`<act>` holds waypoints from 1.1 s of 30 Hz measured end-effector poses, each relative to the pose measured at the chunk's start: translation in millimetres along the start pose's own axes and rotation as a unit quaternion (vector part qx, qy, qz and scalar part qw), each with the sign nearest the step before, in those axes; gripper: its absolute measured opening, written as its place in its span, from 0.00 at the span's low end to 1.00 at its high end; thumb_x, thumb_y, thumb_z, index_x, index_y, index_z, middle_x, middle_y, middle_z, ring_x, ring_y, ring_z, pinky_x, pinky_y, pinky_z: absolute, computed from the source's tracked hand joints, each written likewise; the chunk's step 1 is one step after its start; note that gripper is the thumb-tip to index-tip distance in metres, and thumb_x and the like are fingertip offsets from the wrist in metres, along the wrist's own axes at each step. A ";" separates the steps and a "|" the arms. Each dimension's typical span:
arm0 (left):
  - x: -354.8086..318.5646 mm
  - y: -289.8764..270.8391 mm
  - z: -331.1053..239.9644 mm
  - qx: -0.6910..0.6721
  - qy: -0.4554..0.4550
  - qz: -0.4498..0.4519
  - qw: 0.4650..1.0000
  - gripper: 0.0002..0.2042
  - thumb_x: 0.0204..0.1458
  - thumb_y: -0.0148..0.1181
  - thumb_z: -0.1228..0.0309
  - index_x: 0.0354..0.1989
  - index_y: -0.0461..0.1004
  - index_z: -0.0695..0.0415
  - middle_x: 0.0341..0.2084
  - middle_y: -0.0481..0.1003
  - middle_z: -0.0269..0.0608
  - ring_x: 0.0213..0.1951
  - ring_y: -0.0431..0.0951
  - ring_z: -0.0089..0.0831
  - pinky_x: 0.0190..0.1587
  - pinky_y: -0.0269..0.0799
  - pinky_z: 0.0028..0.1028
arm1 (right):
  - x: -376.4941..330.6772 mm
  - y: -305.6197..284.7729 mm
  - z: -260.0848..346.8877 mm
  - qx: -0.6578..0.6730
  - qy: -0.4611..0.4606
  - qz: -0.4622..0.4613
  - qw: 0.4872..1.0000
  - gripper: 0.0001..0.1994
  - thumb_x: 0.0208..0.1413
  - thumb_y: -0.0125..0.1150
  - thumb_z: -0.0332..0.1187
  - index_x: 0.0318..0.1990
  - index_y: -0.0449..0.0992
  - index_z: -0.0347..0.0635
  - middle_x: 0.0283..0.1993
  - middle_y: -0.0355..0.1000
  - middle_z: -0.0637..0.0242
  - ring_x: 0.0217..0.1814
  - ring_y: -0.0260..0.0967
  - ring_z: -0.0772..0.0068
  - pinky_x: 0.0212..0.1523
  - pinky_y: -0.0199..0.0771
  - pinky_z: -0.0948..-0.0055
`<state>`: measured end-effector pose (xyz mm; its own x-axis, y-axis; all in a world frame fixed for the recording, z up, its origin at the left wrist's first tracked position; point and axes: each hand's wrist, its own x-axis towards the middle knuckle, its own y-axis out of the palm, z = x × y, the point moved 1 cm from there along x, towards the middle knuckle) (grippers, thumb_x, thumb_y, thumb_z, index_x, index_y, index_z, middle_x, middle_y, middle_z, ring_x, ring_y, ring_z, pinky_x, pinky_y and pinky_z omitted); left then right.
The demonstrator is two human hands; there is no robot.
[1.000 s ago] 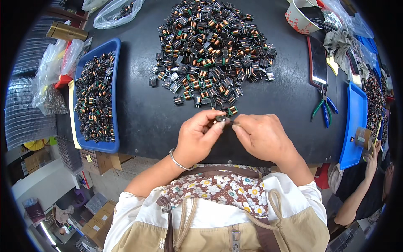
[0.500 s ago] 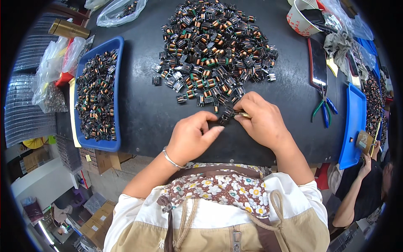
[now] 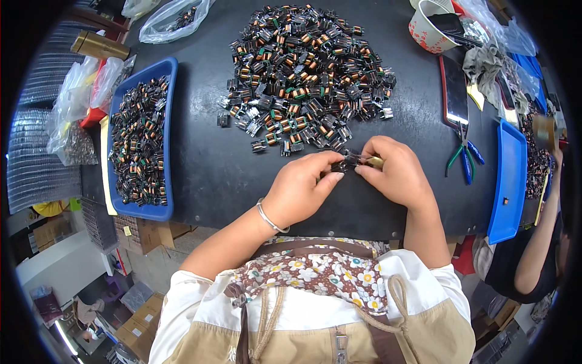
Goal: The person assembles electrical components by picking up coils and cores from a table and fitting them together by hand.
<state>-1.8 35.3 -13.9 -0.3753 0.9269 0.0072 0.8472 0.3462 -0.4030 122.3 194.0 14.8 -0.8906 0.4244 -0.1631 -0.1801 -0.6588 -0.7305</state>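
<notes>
My left hand (image 3: 301,188) and my right hand (image 3: 395,173) meet over the black table (image 3: 200,164), just below a big heap of small coil parts (image 3: 306,73) wound with copper and green. Between the fingertips of both hands sits one small black coil part (image 3: 347,162). My right hand also grips a thin metal tool with a yellowish handle (image 3: 374,161) that touches the part. A silver bracelet (image 3: 270,219) rings my left wrist.
A blue tray (image 3: 159,209) full of the same parts lies at the left, with plastic bags (image 3: 79,103) beside it. At the right lie pliers (image 3: 464,158), a dark phone (image 3: 454,91), a paper cup (image 3: 427,27) and another blue tray (image 3: 506,182). A second person's arm (image 3: 539,242) reaches in at the right edge.
Both hands have stayed together on the small part at the near edge of the heap and shifted slightly right. The heap and trays are unchanged.
</notes>
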 end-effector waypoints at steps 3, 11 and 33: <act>-5.1 -6.0 2.4 -0.268 -0.168 0.058 0.947 0.15 0.57 0.56 0.70 0.53 0.71 0.59 0.31 0.76 0.36 0.24 0.71 0.19 0.23 0.65 0.18 | -0.2 1.6 0.0 0.023 -0.011 -0.023 0.999 0.11 0.42 0.67 0.30 0.33 0.72 0.41 0.32 0.72 0.60 0.37 0.72 0.54 0.38 0.71 0.60; -15.5 -15.6 -1.2 -0.407 -0.255 0.071 0.874 0.14 0.59 0.54 0.71 0.52 0.71 0.59 0.33 0.77 0.37 0.23 0.69 0.15 0.22 0.62 0.13 | -2.9 -3.2 -1.0 -0.059 0.001 0.015 0.998 0.15 0.39 0.68 0.27 0.38 0.74 0.41 0.33 0.73 0.61 0.36 0.73 0.57 0.38 0.72 0.64; -17.8 -2.1 -2.4 -0.379 -0.208 0.023 0.902 0.09 0.56 0.58 0.74 0.44 0.69 0.57 0.30 0.77 0.37 0.23 0.70 0.14 0.21 0.63 0.13 | -3.8 13.5 9.2 0.337 0.017 0.081 0.938 0.09 0.47 0.66 0.26 0.36 0.76 0.35 0.28 0.76 0.68 0.30 0.71 0.84 0.31 0.70 0.80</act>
<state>4.0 18.4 -11.0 -0.3075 0.8629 -0.4011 0.8205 0.4539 0.3474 119.4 177.8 11.7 -0.9171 0.2974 -0.2655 -0.2770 -0.9543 -0.1121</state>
